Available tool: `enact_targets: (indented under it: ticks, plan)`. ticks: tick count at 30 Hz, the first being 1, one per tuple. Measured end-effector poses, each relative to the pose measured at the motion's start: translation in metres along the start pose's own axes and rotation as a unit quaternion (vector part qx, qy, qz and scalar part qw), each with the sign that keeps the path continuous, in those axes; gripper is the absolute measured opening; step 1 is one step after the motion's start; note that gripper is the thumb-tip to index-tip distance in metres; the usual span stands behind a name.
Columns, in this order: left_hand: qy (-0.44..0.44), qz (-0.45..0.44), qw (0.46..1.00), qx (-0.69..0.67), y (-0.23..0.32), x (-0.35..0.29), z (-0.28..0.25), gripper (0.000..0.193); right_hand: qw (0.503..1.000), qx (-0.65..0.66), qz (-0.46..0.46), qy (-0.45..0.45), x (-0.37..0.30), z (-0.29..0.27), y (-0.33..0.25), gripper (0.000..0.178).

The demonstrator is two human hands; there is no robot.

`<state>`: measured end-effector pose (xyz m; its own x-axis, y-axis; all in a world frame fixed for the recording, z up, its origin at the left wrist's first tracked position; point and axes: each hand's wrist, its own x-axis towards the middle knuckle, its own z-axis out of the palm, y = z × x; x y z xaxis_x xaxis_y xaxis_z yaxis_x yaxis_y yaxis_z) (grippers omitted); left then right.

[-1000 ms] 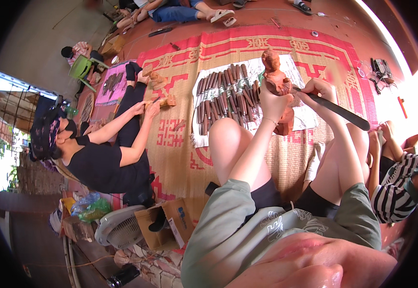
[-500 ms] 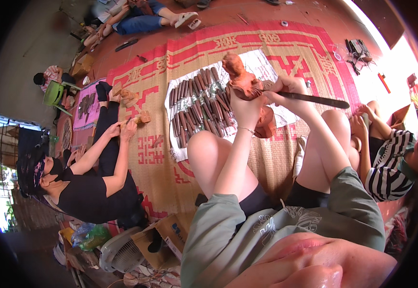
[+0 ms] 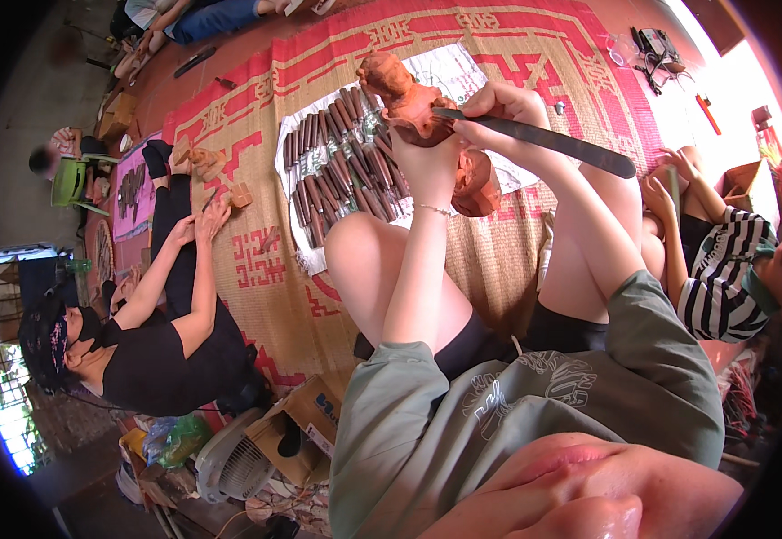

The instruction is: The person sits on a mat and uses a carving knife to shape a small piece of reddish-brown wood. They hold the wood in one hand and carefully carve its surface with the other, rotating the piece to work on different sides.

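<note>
While my left hand (image 3: 427,162) is wrapped around the middle of a carved reddish-brown wooden figure (image 3: 413,103), my right hand (image 3: 510,108) has a long, flat, dark tool with a rounded end (image 3: 557,144) pinched in its fingers. So yeah, both hands are full. The figure is up in front of me past my knees, tilted a bit to the left, with its rounded lower part showing below my left hand. The tool slants down to the right, its far tip right at the figure's middle; can't tell exactly where it touches.

Behind the figure there's a white cloth (image 3: 449,65) covered with rows of slim tools with brown handles (image 3: 337,117), mostly side by side. That's all on a big tan and red woven mat (image 3: 256,216).

Off to my left, a co-worker in a black top (image 3: 162,359) sits with both hands near a pale wooden block (image 3: 240,195). Beyond them is a pink cloth with more tools on it (image 3: 151,202), plus a green chair (image 3: 68,181). Closer to me on that side: an open brown cardboard box (image 3: 310,409) beside a pale grey fan (image 3: 234,463). Someone in a black-and-white striped shirt (image 3: 722,269) sits to my right.
</note>
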<state>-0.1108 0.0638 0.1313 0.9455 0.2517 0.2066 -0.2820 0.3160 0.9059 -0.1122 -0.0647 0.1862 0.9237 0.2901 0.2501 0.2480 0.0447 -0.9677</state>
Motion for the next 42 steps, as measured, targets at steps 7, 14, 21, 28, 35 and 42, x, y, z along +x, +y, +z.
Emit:
enact_targets:
  ticks: [7,14,21,28,35,42]
  plan:
    - [-0.026,-0.03,0.999,-0.03,-0.002,-0.002,0.008,0.06,0.996,-0.052,-0.066,0.012,0.009,0.006,0.006,0.015]
    - [-0.044,-0.054,0.997,-0.032,0.006,-0.003,0.009,0.061,0.994,-0.045,-0.098,0.029,0.011,0.014,0.009,0.016]
    - [-0.033,-0.046,0.998,-0.027,0.005,-0.003,0.01,0.06,0.996,-0.007,-0.094,-0.002,0.009,0.011,0.018,0.021]
    - [-0.029,-0.022,0.999,0.036,0.001,0.001,0.007,0.063,0.995,0.066,-0.07,0.038,0.012,0.014,0.012,0.021]
    - [-0.02,-0.005,0.998,0.059,0.012,-0.003,0.015,0.061,0.991,0.11,-0.068,0.016,0.011,0.005,0.011,0.02]
    - [-0.025,-0.015,0.993,0.115,-0.009,-0.002,0.01,0.062,0.993,0.084,-0.07,0.048,0.01,0.006,0.009,0.02]
